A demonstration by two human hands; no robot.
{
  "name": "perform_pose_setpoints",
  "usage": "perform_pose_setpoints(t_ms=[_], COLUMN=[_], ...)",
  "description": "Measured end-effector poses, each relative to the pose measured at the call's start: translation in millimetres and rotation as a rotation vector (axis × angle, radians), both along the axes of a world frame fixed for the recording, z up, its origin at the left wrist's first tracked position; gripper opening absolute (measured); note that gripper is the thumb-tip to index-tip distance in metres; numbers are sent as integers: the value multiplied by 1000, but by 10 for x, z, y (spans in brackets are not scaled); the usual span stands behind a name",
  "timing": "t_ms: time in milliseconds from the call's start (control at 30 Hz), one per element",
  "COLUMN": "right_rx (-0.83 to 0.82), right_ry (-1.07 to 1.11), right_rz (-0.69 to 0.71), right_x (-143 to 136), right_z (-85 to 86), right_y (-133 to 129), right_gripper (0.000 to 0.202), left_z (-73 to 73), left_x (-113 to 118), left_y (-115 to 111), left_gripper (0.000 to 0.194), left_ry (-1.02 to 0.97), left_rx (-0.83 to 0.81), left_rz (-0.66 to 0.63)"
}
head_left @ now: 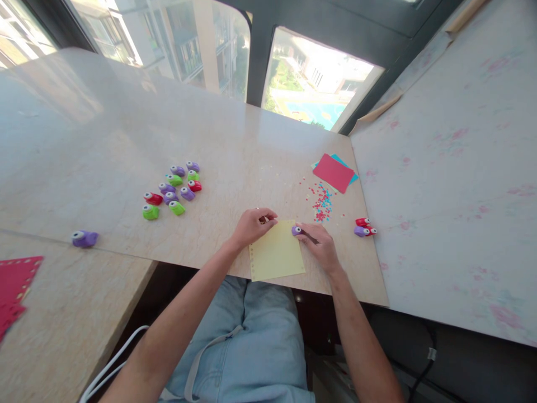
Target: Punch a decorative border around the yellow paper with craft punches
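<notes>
A pale yellow sheet point(277, 254) lies at the front edge of the stone-like tabletop, with small punched holes down its left side and some near its right edge. My left hand point(252, 226) is at the sheet's top left, its fingers pinched on the paper's upper edge. At the top right corner, my right hand point(319, 246) grips a small purple craft punch point(296, 230), which sits on the sheet's edge.
Several purple, green and red punches point(170, 196) stand left of centre, one purple punch point(84, 239) farther left. Red and blue confetti point(322, 202), stacked cards point(334, 172) and more punches point(363, 230) are at right. Red sheets point(19, 280) lie far left. Windows and a papered wall border the table.
</notes>
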State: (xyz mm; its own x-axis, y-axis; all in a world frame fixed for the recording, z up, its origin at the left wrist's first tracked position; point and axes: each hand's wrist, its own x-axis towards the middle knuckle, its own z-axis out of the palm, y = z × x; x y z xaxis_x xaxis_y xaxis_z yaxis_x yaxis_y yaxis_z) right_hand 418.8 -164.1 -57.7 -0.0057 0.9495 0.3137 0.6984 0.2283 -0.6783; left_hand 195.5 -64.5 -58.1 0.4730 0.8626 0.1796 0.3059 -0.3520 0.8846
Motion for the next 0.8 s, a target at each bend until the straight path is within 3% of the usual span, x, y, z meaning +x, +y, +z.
perform_pose_setpoints(t_ms=[167,367,800], right_rx=[26,25,33], right_ry=[-17,-18,-33], right_rz=[43,-69,-106], right_x=[-1,-5,-54], right_z=[-1,-40,-2], right_y=[-14,-13,7], right_gripper=[28,27,23], left_z=[-25,-56,8], left_x=[3,7,25], left_y=[6,23,48], left_gripper=[13,16,12], left_ry=[-3,-20,12], left_rx=[-12,-25,-80], left_rz=[0,-15,-13])
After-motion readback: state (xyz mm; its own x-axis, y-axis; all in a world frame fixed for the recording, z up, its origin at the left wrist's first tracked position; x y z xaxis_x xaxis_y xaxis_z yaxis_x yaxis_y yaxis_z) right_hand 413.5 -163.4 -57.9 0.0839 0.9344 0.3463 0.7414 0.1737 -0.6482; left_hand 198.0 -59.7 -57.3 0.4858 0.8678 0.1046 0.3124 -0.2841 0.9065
